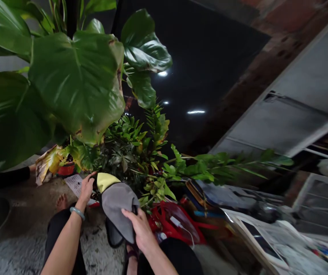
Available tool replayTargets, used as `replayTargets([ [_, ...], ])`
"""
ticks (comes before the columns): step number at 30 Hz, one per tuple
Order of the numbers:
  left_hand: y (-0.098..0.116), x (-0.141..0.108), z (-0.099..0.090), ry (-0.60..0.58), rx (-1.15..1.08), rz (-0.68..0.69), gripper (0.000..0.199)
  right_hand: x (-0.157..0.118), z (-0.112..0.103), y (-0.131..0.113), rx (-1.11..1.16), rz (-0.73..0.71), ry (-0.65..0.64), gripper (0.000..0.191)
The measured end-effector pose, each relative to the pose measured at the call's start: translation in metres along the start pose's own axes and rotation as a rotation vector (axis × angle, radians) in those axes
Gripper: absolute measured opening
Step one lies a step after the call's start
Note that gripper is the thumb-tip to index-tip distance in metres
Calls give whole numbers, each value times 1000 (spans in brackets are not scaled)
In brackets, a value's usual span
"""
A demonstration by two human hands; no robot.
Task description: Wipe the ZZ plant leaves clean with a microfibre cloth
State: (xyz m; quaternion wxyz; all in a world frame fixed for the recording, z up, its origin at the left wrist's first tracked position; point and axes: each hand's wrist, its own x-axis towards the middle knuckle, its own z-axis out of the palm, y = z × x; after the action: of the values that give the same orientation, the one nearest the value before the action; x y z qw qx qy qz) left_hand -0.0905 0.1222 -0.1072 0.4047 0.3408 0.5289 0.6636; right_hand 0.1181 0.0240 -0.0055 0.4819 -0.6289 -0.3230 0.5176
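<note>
A grey fabric piece with a yellow end and black edging (118,204), shaped like a soft pouch or slipper, is held low in front of me; its exact kind is unclear. My right hand (142,229) grips its lower right side, thumb lying on the grey face. At the yellow end, the fingers of my left hand (86,190) close on the dark edge, a pale green bangle round that wrist. Below the piece, a dark rounded object (113,233) shows in part near the floor.
Large-leaved plants (78,84) fill the upper left, above a red pot (66,169). A printed sheet (73,183) lies behind my left hand. To the right are a red bag (178,221) and a white-framed tablet (258,238) among clutter. A bare foot (61,202) shows at left.
</note>
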Motion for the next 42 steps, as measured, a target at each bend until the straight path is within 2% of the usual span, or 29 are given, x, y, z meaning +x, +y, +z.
replayTargets([
  [3,3,-4,2,-33,-29,-42,35,-5,-1,-33,88,-98,-56,45],
  [6,5,-8,4,-64,-71,-55,32,7,27,-66,186,-284,-95,46],
  [8,6,-10,3,-59,-88,-81,34,16,46,-69,168,-312,-116,45],
  [10,7,-10,2,-28,-82,-93,39,17,55,-54,112,-218,-119,44],
  [12,7,-9,1,0,-56,-76,45,11,46,-32,63,-104,-101,43],
  [15,6,-7,1,11,-18,-53,45,0,13,-15,9,-46,-71,43],
  [17,6,-6,4,13,-34,-73,39,2,-7,-28,46,-86,-18,46],
  [19,5,-6,8,13,-83,-112,32,14,-15,-55,176,-187,95,48],
  [21,5,-7,11,9,-122,-134,30,31,-10,-82,347,-300,200,48],
  [23,6,-8,13,10,-141,-133,30,43,2,-91,453,-300,201,45],
  [24,7,-9,13,14,-143,-130,30,44,8,-87,457,-246,159,42],
  [26,9,-10,13,34,-137,-123,29,38,15,-63,374,-99,33,38],
  [28,9,-11,13,57,-119,-100,27,23,11,-34,234,7,-51,38],
  [30,8,-11,14,60,-107,-72,25,10,-2,-17,140,32,-56,40],
  [32,5,-11,16,44,-94,-68,23,9,-16,-25,153,-23,-4,43],
  [34,3,-10,19,18,-67,-97,21,23,-23,-51,260,-167,97,47],
  [37,0,-8,22,-18,-27,-137,21,54,-19,-91,401,-391,268,49],
  [39,0,-9,22,-38,30,-170,19,66,-11,-95,385,-375,288,47],
  [42,5,-23,20,-137,201,-203,15,60,-8,-64,255,-154,97,42],
])
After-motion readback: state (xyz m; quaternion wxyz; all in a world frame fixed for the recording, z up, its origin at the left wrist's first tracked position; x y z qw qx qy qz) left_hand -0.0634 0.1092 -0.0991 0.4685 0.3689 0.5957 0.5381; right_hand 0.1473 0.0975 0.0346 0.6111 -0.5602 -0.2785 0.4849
